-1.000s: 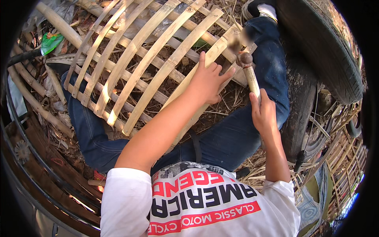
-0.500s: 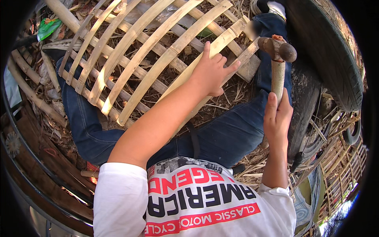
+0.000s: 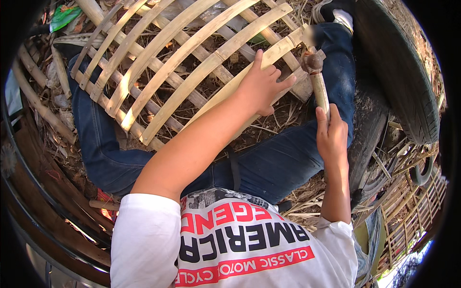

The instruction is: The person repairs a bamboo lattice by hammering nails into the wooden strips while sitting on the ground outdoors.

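My left hand (image 3: 263,89) rests across a wide pale bamboo slat (image 3: 230,93). Its middle fingers curl over the slat while the outer ones stretch out, and the thumb is at the near side. The slat is the rightmost of several curved slats on a bamboo lattice frame (image 3: 170,81) spread between my legs. My right hand (image 3: 332,134) is wrapped round the wooden handle of a hammer (image 3: 321,91). The rounded, rusty-brown hammer head is at the slats' far right end, near a small blurred patch; whether it touches the bamboo I cannot tell.
Tyres (image 3: 403,72) stand close by on the right. Behind my right arm is woven bamboo lattice (image 3: 418,211). Dry straw and scraps litter the ground, with bamboo poles (image 3: 43,108) and a green plastic wrapper (image 3: 65,18) on the left. Curved black rails (image 3: 43,187) run along the lower left.
The hammer has swung down and left, from raised beside the frame to the slats' far end. My left hand has stayed on the slat, shifting only slightly in view.
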A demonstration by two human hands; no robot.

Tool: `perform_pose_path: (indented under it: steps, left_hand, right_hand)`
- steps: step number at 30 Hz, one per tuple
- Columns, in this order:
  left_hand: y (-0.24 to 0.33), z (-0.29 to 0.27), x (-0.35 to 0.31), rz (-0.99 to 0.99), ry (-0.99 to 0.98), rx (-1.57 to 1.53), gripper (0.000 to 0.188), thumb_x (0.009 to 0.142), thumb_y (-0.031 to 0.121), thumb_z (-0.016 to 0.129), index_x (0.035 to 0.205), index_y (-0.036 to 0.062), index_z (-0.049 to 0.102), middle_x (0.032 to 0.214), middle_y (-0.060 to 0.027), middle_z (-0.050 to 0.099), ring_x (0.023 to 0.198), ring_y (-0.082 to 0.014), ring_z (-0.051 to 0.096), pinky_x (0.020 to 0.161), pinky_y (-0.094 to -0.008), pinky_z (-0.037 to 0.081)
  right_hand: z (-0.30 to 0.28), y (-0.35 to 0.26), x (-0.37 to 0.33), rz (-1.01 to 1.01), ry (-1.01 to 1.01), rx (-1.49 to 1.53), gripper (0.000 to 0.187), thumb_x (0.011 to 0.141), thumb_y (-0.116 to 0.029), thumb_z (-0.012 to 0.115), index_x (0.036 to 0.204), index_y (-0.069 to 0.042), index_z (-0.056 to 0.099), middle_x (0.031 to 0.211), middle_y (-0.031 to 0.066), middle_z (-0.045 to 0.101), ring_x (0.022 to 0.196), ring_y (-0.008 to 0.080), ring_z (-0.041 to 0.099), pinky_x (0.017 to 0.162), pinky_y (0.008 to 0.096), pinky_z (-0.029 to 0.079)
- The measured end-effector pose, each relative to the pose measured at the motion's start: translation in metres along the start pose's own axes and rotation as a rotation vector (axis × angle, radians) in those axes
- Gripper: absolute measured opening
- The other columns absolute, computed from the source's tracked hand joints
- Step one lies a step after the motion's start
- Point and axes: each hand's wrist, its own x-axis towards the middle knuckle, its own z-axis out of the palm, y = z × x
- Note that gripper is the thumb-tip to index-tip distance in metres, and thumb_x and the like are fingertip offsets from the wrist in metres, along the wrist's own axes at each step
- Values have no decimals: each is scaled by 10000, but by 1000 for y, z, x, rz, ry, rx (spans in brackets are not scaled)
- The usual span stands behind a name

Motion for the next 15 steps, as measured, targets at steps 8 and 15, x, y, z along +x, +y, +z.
perform_pose_path:
  steps: [8, 15]
  left_hand:
    - [-1, 2, 1, 23, 10, -2, 949, 704, 474, 773, 1514, 252, 333, 1135, -39, 588, 1174, -210, 535, 1158, -633, 138]
    - [0, 18, -8, 47, 231, 28, 929, 680, 489, 792, 1475, 233, 386, 1148, -21, 572, 1231, -208, 492, 1145, -643, 193]
  right_hand:
    - [-5, 0, 12, -21, 72, -44, 336, 1024, -285, 510, 885, 21, 504, 626, 228, 549, 600, 454, 564, 539, 436, 430]
    - [5, 12, 2, -68, 79, -56, 350, 1023, -288, 519, 862, 22, 495, 600, 223, 519, 538, 440, 490, 511, 441, 393]
